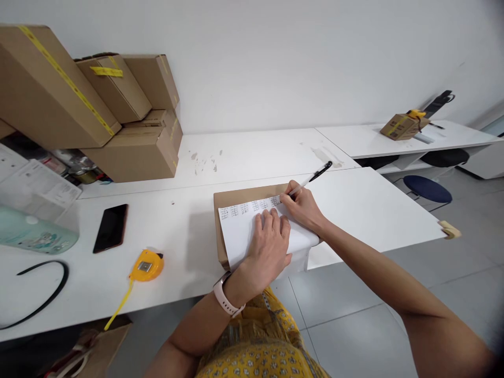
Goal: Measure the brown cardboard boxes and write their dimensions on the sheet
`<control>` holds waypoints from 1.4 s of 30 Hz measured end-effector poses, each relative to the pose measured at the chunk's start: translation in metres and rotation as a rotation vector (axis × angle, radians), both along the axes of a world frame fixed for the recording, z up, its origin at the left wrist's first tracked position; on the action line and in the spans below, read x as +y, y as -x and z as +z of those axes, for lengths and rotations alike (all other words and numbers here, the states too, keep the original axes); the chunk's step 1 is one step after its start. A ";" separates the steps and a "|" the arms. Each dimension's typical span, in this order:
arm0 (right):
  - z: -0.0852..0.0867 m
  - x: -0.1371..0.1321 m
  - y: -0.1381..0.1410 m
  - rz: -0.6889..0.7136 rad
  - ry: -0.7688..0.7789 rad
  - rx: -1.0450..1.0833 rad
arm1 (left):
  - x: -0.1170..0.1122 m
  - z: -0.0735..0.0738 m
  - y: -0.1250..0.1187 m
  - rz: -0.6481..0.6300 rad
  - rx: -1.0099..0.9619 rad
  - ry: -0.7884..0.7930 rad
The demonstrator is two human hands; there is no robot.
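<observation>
A sheet of white paper with columns of small handwriting along its upper edge lies on a brown cardboard box at the table's front edge. My left hand rests flat on the sheet with its fingers stretched out, just below the writing. In my right hand is a pen with a clear barrel and black end, gripped by the fingers. Its tip is at the right end of the written columns, partly hidden by my fingers. The paper's right side hangs over the box's front edge.
Cardboard boxes are stacked at the back left. A phone, an orange tape measure, a black headband-like loop and a mint bottle lie on the left. Farther right are a small box and a blue stool.
</observation>
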State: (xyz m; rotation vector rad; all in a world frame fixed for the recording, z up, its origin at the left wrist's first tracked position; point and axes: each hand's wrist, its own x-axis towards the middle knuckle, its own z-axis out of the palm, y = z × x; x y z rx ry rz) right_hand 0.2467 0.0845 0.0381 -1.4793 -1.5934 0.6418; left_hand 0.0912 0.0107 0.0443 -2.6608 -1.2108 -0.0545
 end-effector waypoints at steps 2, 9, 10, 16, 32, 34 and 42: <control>0.000 0.000 -0.001 -0.003 -0.004 -0.005 | 0.000 0.000 0.000 0.000 -0.005 -0.004; -0.001 0.002 0.000 0.001 -0.026 0.020 | 0.001 -0.002 0.000 -0.002 -0.017 0.004; -0.001 0.002 -0.001 -0.002 -0.033 0.013 | 0.001 -0.003 0.000 -0.002 -0.022 0.008; 0.000 0.000 -0.014 -0.060 0.029 0.089 | 0.000 0.001 0.001 -0.007 -0.036 0.044; 0.003 -0.001 -0.021 0.020 -0.007 0.039 | 0.002 0.006 -0.007 -0.007 -0.066 0.041; 0.002 -0.001 -0.022 0.034 -0.013 0.034 | 0.002 0.008 -0.010 -0.015 -0.063 0.021; 0.000 0.001 -0.021 0.052 -0.012 0.031 | 0.003 0.007 -0.012 -0.019 -0.071 0.014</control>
